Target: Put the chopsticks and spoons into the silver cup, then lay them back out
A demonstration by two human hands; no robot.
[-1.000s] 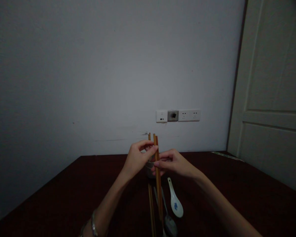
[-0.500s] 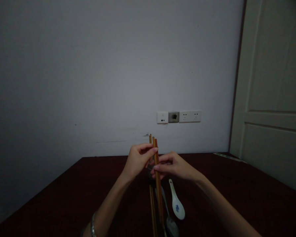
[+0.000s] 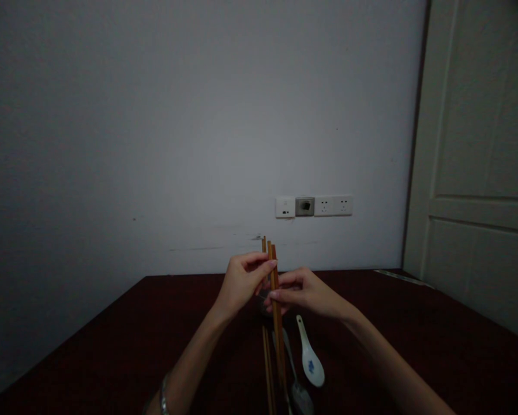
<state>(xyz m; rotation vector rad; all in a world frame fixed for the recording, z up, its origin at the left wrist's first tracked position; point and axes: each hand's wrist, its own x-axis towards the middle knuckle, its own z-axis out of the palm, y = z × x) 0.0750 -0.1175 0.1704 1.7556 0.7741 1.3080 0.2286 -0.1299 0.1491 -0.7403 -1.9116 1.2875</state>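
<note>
Wooden chopsticks (image 3: 278, 328) stand tilted above the dark table, their upper ends side by side. My left hand (image 3: 244, 282) pinches them near the top between thumb and fingers. Lower down, my right hand (image 3: 300, 293) grips the same chopsticks, its thumb pressed on the near side. Behind my hands rises another pair of chopsticks (image 3: 263, 245), partly hidden, apparently in a dim round holder (image 3: 265, 305) that my fingers mostly cover. More chopsticks (image 3: 267, 369) lie below on the table.
On the dark red table (image 3: 155, 323) a metal spoon (image 3: 301, 397) lies by the chopsticks. To its right is a white spoon (image 3: 313, 369) with a blue mark. A wall with sockets (image 3: 333, 206) stands behind; a pale door (image 3: 475, 173) is at the right.
Both hands keep their hold on the chopsticks with hardly any movement. The whole view has shifted very slightly.
</note>
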